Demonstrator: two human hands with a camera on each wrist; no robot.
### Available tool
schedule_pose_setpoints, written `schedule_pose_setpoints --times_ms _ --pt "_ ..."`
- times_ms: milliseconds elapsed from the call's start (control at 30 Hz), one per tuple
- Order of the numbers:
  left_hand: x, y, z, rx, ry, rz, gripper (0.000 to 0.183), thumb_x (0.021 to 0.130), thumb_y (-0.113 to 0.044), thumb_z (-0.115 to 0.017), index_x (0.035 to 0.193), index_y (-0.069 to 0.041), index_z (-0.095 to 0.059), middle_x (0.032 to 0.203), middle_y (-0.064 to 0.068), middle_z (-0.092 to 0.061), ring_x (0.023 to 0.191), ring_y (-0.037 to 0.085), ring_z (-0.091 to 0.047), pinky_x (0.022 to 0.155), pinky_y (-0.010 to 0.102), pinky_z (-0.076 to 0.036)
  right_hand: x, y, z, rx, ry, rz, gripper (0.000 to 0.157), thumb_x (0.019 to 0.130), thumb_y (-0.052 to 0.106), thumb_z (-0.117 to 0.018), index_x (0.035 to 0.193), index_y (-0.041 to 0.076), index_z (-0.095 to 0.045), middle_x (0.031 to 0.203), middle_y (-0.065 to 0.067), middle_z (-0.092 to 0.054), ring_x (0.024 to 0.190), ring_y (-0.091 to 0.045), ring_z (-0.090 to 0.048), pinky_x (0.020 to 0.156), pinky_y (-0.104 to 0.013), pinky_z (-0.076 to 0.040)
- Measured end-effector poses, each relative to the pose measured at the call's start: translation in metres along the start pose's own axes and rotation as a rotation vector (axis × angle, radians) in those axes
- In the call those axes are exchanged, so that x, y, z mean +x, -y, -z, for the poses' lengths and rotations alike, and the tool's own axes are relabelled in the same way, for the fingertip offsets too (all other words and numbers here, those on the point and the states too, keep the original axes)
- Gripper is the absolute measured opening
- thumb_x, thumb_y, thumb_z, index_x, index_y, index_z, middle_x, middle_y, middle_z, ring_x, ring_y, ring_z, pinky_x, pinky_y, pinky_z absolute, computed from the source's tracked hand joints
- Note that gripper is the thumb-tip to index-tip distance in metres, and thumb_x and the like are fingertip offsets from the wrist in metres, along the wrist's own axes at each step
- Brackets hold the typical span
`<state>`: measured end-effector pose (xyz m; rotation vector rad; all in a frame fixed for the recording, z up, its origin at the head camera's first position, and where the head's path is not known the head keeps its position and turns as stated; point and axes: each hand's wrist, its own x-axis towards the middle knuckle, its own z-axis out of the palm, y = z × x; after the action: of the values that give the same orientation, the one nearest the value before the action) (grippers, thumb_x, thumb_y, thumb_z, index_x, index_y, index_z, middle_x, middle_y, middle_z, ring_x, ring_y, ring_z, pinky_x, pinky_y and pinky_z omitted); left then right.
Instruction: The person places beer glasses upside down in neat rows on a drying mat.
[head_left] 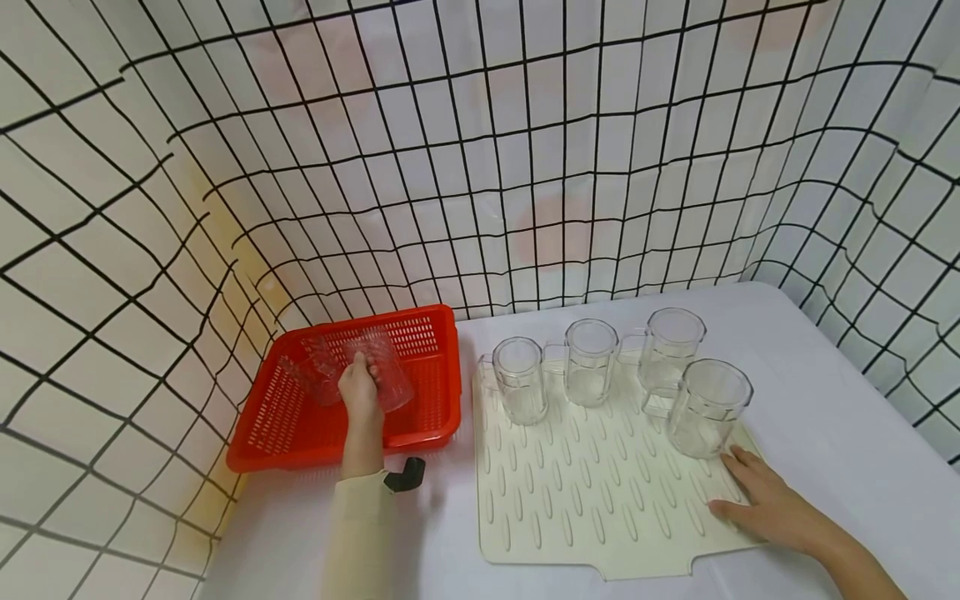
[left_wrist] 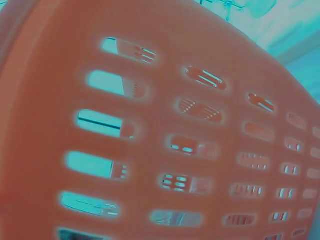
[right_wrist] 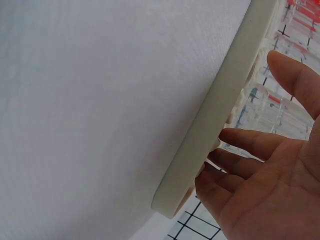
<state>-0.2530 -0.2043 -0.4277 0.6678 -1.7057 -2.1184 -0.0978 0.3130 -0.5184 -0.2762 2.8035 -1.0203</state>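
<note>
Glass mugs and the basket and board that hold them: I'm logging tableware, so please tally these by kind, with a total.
Red plastic basket: 1
Cream draining board: 1
Glass mugs: 6 visible (4 on the board, 2 in the basket, one of those gripped by the left hand)
Total: 8
</note>
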Motion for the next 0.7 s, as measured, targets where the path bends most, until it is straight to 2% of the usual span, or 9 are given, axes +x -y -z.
schedule_pose_setpoints --times_ms 200,367,700 --pt "-0.002 -0.001 0.003 0.024 0.028 -0.012 0.032 0.105 -0.026 -0.043 0.090 -0.001 -0.055 0.061 -0.005 -0.042 0.057 0.009 -0.035 0.062 0.024 -0.031 0.000 -0.002 0.000 -0.005 0.002 0.002 0.082 0.085 0.028 -0.073 0.133 -0.026 -0.033 0.139 -0.050 -0.020 0.124 -0.068 -0.020 0.091 -0.077 -0.022" --pt "-0.005 -0.004 0.004 0.039 0.047 -0.018 0.034 0.105 -0.028 -0.043 0.089 0.000 -0.055 0.061 -0.004 -0.041 0.058 0.010 -0.035 0.062 0.026 -0.031 0.000 -0.002 -0.001 0.000 0.005 0.001 0.083 0.085 0.029 -0.073 0.133 -0.026 -0.033 0.139 -0.050 -0.020 0.124 -0.068 -0.020 0.091 -0.077 -0.022" --pt "-0.017 -0.016 0.004 -0.032 0.055 -0.072 0.034 0.103 -0.026 -0.046 0.081 -0.002 -0.053 0.058 -0.002 -0.037 0.054 0.011 -0.030 0.059 0.026 -0.030 0.000 -0.001 -0.001 0.002 -0.003 0.005 0.083 0.084 0.028 -0.073 0.132 -0.026 -0.033 0.139 -0.050 -0.020 0.125 -0.068 -0.020 0.092 -0.077 -0.022"
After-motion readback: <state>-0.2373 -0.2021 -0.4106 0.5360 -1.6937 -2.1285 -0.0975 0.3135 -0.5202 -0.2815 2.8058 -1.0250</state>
